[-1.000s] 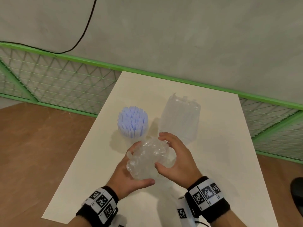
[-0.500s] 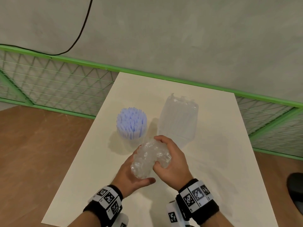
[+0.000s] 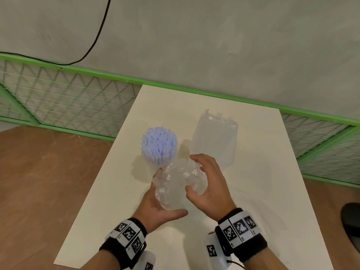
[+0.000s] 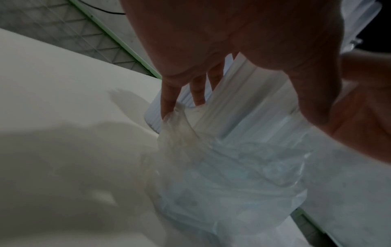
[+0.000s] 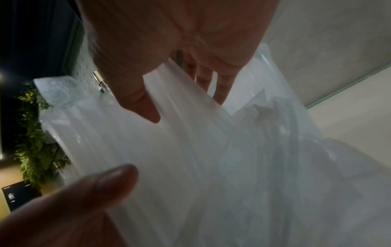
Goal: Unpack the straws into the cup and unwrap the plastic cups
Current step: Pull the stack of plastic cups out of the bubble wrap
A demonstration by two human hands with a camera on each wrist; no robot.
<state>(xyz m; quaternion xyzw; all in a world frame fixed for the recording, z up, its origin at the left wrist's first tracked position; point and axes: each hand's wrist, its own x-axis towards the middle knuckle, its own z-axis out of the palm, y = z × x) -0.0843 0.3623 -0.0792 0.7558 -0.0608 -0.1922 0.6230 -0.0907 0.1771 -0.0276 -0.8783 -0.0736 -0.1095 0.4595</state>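
Crumpled plastic wrap (image 3: 179, 184) sits cupped between left hand (image 3: 155, 207) and right hand (image 3: 210, 186).

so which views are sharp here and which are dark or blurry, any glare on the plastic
Head view: evenly lit and fairly sharp, soft shadows on the table, small glints on the crumpled wrapper. Left wrist view: dim, the left hand in shadow, wrapper smeared. Right wrist view: right hand and wrapper soft and out of focus, background dark.

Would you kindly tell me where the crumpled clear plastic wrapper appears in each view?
Head: crumpled clear plastic wrapper at centre, between both hands.
Left wrist: lower centre, under the fingers.
Right wrist: fills centre and right.
Shared landmark: white table.
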